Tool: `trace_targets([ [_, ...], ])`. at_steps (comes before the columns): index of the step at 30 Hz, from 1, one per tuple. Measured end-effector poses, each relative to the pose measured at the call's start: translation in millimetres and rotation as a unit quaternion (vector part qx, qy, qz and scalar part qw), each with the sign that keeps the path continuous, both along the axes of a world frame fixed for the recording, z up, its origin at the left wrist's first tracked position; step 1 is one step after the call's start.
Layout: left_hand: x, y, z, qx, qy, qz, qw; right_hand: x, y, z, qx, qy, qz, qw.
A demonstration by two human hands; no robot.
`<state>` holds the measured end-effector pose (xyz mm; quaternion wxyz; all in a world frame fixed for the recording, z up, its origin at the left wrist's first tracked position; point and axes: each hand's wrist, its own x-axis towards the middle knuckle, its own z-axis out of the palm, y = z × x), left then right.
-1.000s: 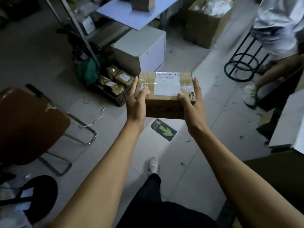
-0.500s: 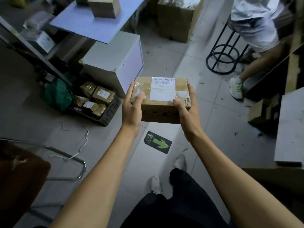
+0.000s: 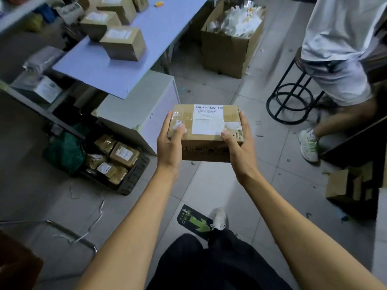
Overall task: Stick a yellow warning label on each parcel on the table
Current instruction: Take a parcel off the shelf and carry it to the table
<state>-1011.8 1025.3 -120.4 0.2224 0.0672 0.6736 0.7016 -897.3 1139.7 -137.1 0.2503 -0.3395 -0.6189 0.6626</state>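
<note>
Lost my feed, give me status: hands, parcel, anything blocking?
Left hand and right hand clamp parcel ends, carried above floor. No yellow label visible on it. Table ahead-left, path open.

— What's on the floor?
— A black crate of small packets beside a white cabinet, and a green arrow sticker.
— Further back?
— An open carton of white bags, near a black stool.

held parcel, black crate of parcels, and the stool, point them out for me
held parcel (image 3: pixel 207 122), head view, on its white shipping label
black crate (image 3: pixel 137 174), head view, on its right side wall
stool (image 3: pixel 293 99), head view, on its round base ring
</note>
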Motion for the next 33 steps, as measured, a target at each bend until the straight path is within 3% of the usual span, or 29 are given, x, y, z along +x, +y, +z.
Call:
trace_targets([
  [13, -108.4, 157.5, -16.9, -0.027, 0.004, 0.008, 1.000, -106.3, 161.1, -15.6, -0.006, -0.012, 0.015, 1.000],
  [33, -349.1, 432.4, -26.0, -0.065, -0.030, -0.020, 0.997, -347.7, 429.8, -19.1, -0.013, -0.046, -0.003, 0.999],
])
